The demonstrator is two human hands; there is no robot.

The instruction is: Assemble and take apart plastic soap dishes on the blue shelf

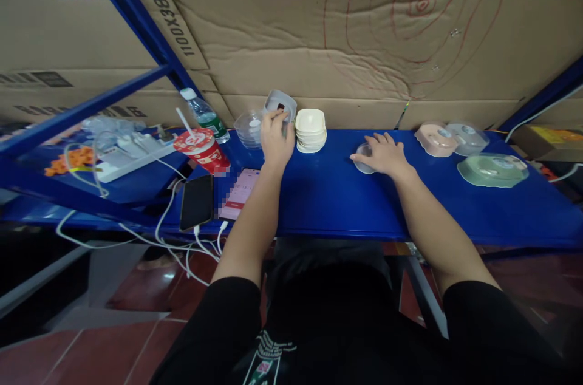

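My left hand (277,139) reaches to the back of the blue table, its fingers stretched out over the front of a grey translucent bowl (281,101). Whether the fingertips grip the bowl's rim cannot be made out. Beside that hand stand a stack of clear plastic bowls (249,130) on the left and a stack of cream square dishes (311,130) on the right. My right hand (386,153) lies with spread fingers over the right side of a small clear dish (364,163) on the table, hiding part of it.
At the right sit a pink container (436,139), a grey one (469,139) and a green one (494,170). Leftward are a water bottle (207,118), a red cup with straw (204,151), two phones (197,203) with white cables, and a power strip (132,157). Cardboard (273,20) backs the table.
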